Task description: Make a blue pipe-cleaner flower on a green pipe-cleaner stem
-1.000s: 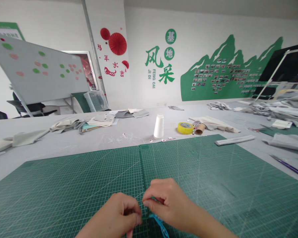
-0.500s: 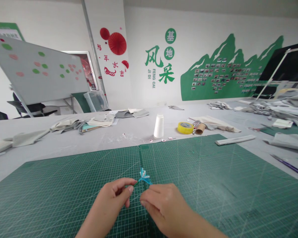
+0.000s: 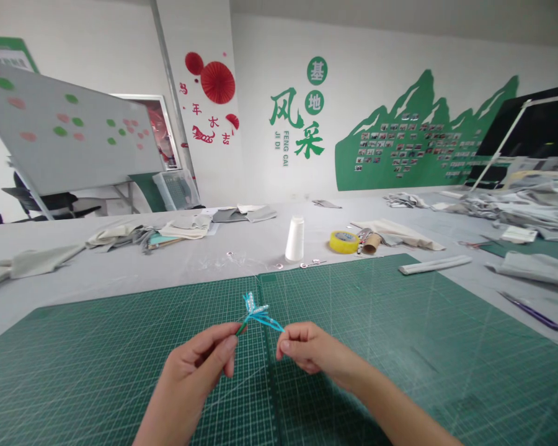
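Note:
Between thumb and fingers, my left hand (image 3: 203, 359) pinches the green stem of a small blue craft flower (image 3: 252, 310). Blue loops and white bead-like rows spread from the top of the stem. On the other side, my right hand (image 3: 309, 348) is closed on the tip of one blue strand (image 3: 272, 323), drawn out to the right of the flower. Both hands are above the green cutting mat (image 3: 158, 334), near the seam in its middle.
A white thread cone (image 3: 294, 240) stands behind the mat, with yellow tape (image 3: 344, 242) and a cardboard tube (image 3: 371, 243) to its right. Purple-handled scissors (image 3: 532, 311) lie at the right. Grey cloth pieces (image 3: 534, 267) lie along the table's sides.
The flower and my left hand have shifted left and slightly up. My right hand has moved away from the left, so more of the blue strand shows between them.

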`<state>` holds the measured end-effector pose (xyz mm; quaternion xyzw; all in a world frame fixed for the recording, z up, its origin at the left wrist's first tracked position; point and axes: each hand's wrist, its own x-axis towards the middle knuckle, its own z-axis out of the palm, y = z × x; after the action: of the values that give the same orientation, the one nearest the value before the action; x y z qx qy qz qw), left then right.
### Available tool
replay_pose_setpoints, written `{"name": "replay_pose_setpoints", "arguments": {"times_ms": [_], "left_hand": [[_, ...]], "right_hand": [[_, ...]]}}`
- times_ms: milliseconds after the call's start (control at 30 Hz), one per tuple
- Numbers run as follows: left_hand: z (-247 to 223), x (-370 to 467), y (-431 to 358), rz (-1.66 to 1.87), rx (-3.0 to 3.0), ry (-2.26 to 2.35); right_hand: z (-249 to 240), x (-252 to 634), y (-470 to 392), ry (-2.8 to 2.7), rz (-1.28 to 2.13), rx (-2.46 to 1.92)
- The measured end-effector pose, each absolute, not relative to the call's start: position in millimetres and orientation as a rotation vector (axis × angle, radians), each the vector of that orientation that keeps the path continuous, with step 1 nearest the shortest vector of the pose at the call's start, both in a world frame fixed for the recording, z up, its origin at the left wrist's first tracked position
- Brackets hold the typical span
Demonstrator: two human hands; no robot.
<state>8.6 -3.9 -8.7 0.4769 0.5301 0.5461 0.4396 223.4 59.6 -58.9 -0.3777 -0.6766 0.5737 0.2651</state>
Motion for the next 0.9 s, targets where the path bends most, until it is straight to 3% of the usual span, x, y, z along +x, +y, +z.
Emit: {"name": "replay_pose_setpoints", "arguments": {"times_ms": [133,267,467,533,700,900], "left_hand": [[-7.7,8.8,-5.3,1.343,1.183,1.354],[-12.7,8.7,-3.2,1.287,1.196,1.391],[-17.0,7.9,1.4,1.223,1.25,1.391],[-17.0,8.3,1.6,1.208,1.292,1.387],[-17.7,11.3,1.3,1.129,1.403,1.375],[-17.4,14.4,1.2,1.068,1.542,1.378]], "right_hand": [[-69.4,241.9,79.5,-1.791,1.375,-1.199],[-69.9,245.8,84.0,-1.768,0.986,-1.304],[-53.6,229.4,61.4,-1.724,0.593,-1.14],[-50.5,220.9,51.3,-1.654,0.741,-1.044],[-48.5,192.8,25.1,-1.346,1.508,-0.708],[-48.8,174.1,8.5,-0.892,1.854,-0.604]]}}
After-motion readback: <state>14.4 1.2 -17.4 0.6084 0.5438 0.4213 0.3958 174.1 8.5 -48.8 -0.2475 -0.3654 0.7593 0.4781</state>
